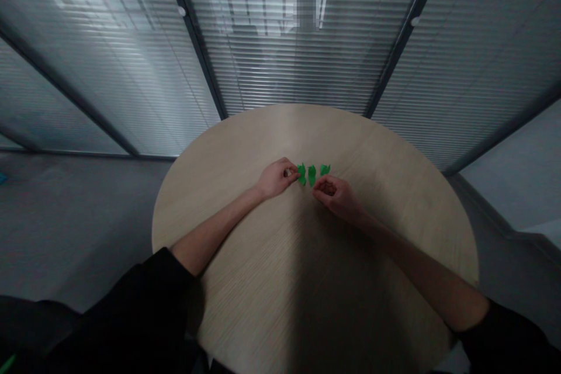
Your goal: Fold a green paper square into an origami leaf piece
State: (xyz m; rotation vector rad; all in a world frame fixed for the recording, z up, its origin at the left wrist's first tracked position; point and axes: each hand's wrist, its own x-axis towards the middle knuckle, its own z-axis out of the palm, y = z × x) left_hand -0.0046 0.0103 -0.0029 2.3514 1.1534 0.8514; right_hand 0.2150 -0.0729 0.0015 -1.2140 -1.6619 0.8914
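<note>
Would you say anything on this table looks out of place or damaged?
Nothing stands out: three small green pieces sit in a tidy row between the left hand and right hand.

A round pale wood-veneer table (363, 146) is standing on a grey floor (74, 228), with glass partitions (482, 70) carrying horizontal slatted blinds (272, 70) and dark metal frames (193, 29) running behind it.

I can't tell what the small pale object (288, 172) is inside the left hand (277, 180), a reddish-brown lump (329, 189) mostly hidden in the curled right hand (337, 197), three crumpled green scraps (312, 175) between the grips too small to show their material, black fabric sleeves (118, 310) cut off by the lower edge
</note>
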